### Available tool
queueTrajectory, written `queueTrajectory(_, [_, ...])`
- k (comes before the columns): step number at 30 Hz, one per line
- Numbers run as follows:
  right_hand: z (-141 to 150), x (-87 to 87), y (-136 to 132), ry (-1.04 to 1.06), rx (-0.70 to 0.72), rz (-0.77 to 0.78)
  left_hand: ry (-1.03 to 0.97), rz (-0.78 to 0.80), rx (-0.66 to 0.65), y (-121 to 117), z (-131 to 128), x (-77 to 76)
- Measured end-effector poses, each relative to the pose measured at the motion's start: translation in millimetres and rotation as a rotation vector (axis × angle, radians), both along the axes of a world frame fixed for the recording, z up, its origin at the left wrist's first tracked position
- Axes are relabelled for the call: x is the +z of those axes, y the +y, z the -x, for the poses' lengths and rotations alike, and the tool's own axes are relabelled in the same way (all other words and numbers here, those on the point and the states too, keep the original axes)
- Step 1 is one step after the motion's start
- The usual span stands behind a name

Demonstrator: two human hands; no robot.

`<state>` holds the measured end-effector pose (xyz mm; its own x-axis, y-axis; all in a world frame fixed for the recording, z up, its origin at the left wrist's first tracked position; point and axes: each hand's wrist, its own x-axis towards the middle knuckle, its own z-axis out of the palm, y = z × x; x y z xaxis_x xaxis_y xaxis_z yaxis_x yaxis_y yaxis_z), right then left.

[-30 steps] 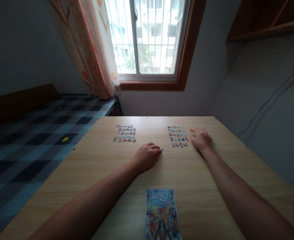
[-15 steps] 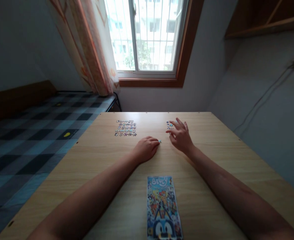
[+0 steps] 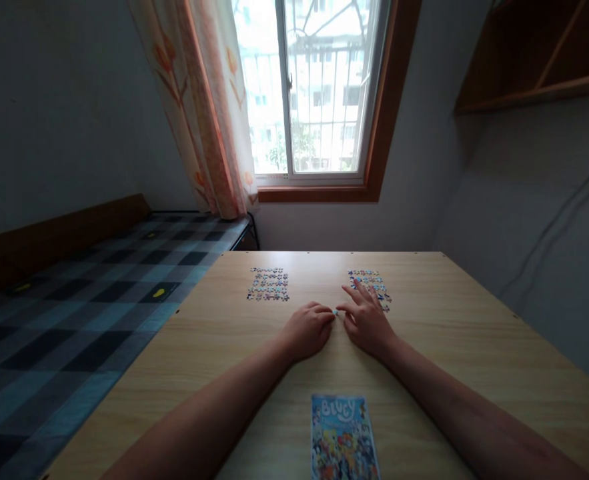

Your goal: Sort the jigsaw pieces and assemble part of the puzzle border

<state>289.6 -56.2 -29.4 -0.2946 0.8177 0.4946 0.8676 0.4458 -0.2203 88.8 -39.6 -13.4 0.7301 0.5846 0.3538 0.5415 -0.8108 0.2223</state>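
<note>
My left hand point(image 3: 309, 331) rests on the table with its fingers closed together, a small light-blue jigsaw puzzle piece point(image 3: 335, 312) at the fingertips. Facing it, my right hand point(image 3: 368, 321) is low over the table, fingers spread. One of its fingertips is right by that piece; whether it touches cannot be made out. Beyond the right hand lie rows of loose puzzle pieces point(image 3: 367, 273), partly hidden by the fingers. A second group of puzzle pieces point(image 3: 269, 287) lies in rows farther left.
A puzzle box point(image 3: 344, 433) with "Bluey" on its lid lies near me on the wooden table point(image 3: 454, 333). Left of the table stands a bed point(image 3: 74, 320) with a checked cover. A window point(image 3: 324, 100) and curtain point(image 3: 199, 107) are behind, a shelf point(image 3: 539, 97) upper right.
My right hand has come down from the right-hand rows toward the piece at my left fingertips. The left hand stays by that piece. The view has tilted up and turned slightly left.
</note>
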Motion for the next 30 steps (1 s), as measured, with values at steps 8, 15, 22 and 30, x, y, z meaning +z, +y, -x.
queueTrajectory(8, [2.8,-4.7,4.0,0.002,0.010,0.011,0.007,0.002,0.014,0.3,0.9,-2.0])
queueTrajectory(15, [2.9,-5.7,5.7,0.021,0.015,0.021,-0.004,0.015,0.018,0.6,1.0,-2.3])
queueTrajectory(22, [1.7,-6.3,5.3,0.025,0.015,0.030,-0.002,0.009,0.020,-0.2,1.1,-2.1])
queueTrajectory(30, [1.5,-7.1,5.2,0.022,0.015,0.032,-0.009,0.002,0.017,0.0,2.2,-4.4])
